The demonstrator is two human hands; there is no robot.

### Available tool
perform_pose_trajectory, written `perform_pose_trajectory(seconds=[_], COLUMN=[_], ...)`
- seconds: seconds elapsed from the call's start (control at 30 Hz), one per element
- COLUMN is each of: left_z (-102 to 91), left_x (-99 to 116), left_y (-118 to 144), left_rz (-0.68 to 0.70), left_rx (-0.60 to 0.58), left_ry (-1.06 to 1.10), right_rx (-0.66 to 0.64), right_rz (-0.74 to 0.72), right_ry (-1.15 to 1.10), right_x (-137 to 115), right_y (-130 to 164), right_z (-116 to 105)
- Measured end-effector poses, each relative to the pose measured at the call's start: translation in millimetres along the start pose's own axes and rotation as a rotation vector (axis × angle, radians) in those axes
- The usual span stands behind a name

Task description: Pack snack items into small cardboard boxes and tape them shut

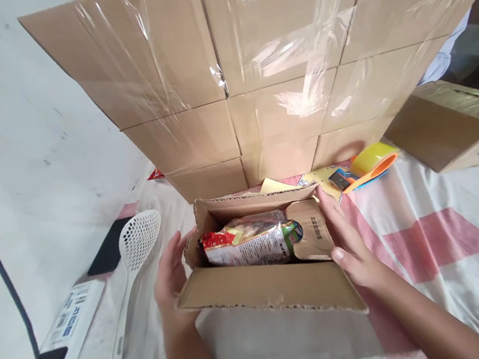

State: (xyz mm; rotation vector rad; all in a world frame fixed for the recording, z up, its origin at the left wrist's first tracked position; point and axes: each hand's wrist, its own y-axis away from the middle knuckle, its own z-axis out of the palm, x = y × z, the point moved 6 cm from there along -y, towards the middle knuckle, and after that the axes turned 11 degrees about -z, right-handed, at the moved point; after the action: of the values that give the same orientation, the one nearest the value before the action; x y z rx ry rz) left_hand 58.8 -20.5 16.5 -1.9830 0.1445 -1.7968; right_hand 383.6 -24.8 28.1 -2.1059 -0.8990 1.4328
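Between my hands is an open cardboard box (272, 285), its near flap folded out toward me. Inside lies a plastic food packet (249, 248) in red, white and green, with a brown card piece (311, 230) bearing printed characters at its right end. My left hand (172, 272) grips the box's left side, some of its fingers hidden behind the wall. On the right side, my right hand (347, 241) holds the box with the thumb over the edge by the card piece and the fingers along the outside.
A tall stack of taped cartons (270, 80) rises right behind the box. An orange tape dispenser (371, 167) lies behind to the right, near another carton (446, 126). On the left are a white slotted skimmer (141, 238), a dark flat object (109, 248), a white package (69, 319) and a black cable (0, 266).
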Motion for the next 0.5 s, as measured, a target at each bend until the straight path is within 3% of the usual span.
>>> perform_pose_trajectory(seconds=[0.13, 0.23, 0.3, 0.43, 0.5], left_z=[0.9, 10.1, 14.3, 17.2, 23.5], left_x=[18, 30, 31, 26, 29], left_y=[-1, 0, 1, 4, 7], left_rz=[0.249, 0.333, 0.279, 0.014, -0.029], left_rx=[-0.069, -0.134, -0.131, 0.063, 0.099], left_ry=[-0.08, -0.164, -0.188, -0.251, -0.32], right_rx=[-0.044, -0.051, -0.035, 0.084, 0.074], right_rz=[0.011, 0.025, 0.04, 0.084, 0.04], right_ry=[0.066, 0.07, 0.052, -0.072, -0.117], right_x=[-3, -2, -2, 0, -2], right_y=[-8, -11, -9, -4, -5], right_z=[-5, -7, -6, -6, -6])
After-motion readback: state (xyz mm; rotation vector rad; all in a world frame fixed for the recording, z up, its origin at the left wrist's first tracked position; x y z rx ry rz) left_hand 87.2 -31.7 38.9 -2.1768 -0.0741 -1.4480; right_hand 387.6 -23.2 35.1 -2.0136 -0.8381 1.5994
